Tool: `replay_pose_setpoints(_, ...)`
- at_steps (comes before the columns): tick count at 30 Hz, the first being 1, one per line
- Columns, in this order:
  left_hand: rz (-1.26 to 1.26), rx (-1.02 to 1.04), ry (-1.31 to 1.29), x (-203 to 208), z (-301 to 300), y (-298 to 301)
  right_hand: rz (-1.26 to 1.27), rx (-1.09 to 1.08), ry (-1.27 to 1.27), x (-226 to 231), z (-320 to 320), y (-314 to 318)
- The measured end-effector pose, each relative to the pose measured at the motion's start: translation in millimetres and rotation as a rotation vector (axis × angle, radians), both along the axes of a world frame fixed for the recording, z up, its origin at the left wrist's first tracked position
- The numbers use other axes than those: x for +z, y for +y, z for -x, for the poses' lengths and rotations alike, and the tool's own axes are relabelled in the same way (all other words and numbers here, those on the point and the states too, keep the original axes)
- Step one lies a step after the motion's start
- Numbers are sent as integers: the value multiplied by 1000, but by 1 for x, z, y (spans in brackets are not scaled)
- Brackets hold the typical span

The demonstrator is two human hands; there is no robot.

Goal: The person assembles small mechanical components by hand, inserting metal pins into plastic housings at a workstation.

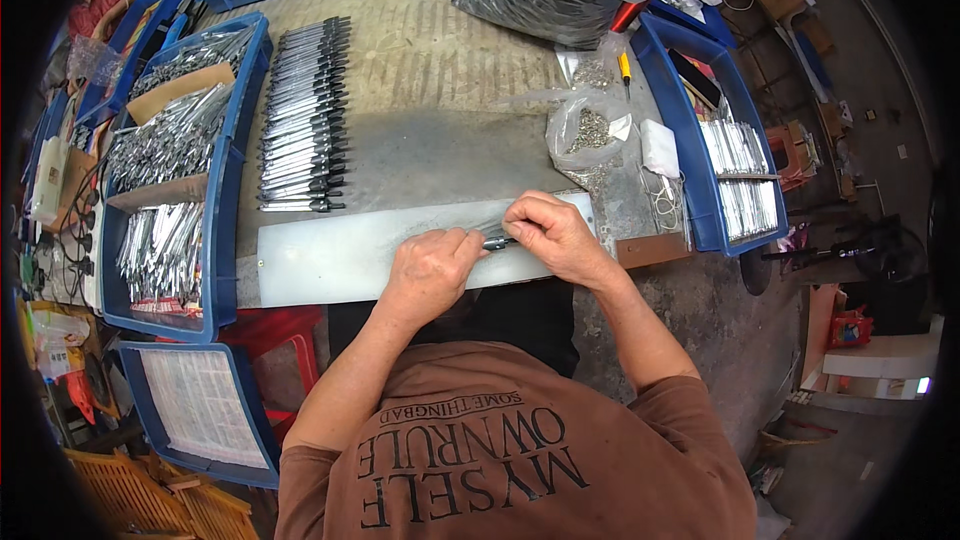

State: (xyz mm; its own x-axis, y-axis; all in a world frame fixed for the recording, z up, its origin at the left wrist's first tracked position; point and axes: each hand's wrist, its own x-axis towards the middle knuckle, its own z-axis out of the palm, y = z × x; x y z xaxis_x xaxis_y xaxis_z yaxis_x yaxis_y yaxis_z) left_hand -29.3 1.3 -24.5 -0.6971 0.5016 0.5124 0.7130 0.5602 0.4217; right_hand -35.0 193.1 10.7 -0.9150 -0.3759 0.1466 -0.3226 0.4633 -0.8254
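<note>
Along the left edge of the counter [420, 130], blue bins [226, 240] heaped with loose silver rods [160, 245]. Just inside that edge, a tidy row of finished-looking rods [305, 120], laid side by side from far to near, with shiny silver shanks to the left and thicker black ends to the right.

At the near edge, above a long white board [320, 262], left hand [432, 275] with fingers curled over, grasping the left part of a slim black-and-silver rod [494, 243]. Right of the near edge's middle, that rod, held between both hands: probably light, stiff and hard, with smooth metal likely to slip or roll under bare fingertips. Not likely fragile, though perhaps easy to bend if pressed sideways. Best taken by the thicker dark section, between thumb and fingertips. In looks, narrow and dark with a bright metallic glint; mostly covered, both ends impossible to make out. Then right hand [560, 240], thumb and forefinger bunched in a pinch on the right part, exact contact hidden.

Toward the right edge, a clear bag of small metal pieces [590, 130] and a yellow-handled screwdriver [625, 67]. At that edge, a blue tray [708, 190] holding more silver pieces.
</note>
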Motion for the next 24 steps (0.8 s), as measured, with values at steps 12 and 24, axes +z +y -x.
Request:
replay_pose_setpoints(12, 0, -8, -1, -3, 0, -2, 19, -69, 129, -18, -12, -7)
replay_pose_setpoints(24, 8, -10, -10, 0, 0, -2, 2, -166, 219, -24, -17, -14)
